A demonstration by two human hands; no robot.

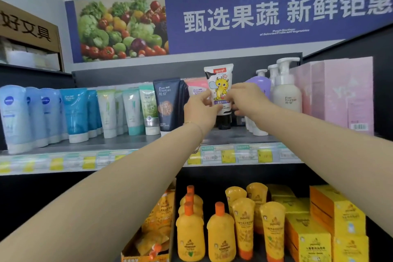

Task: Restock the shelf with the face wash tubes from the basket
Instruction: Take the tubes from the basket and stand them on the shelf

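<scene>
1. Head view: the left hand (201, 110) and the right hand (247, 100) each pinch a lower edge of the dragon face wash tube (219, 78). It is held upright, black cap down, over the top shelf (127, 142). I cannot tell whether the cap touches the board.
2. Just left of that tube stands a navy tube (170, 104), and a pink tube (196, 88) is behind it. Pump bottles (287, 93) stand just to its right. The basket is out of view.
3. Risk: the slot is narrow. Letting go off-centre could tip the tube, and knuckles could topple the pump bottles or the navy tube.
4. Writing: the navy tube and one pump bottle read "Pure Fountain". The banner (276, 13) above reads "甄选果蔬 新鲜钜惠". The dragon tube's small print is too blurred to read.
</scene>
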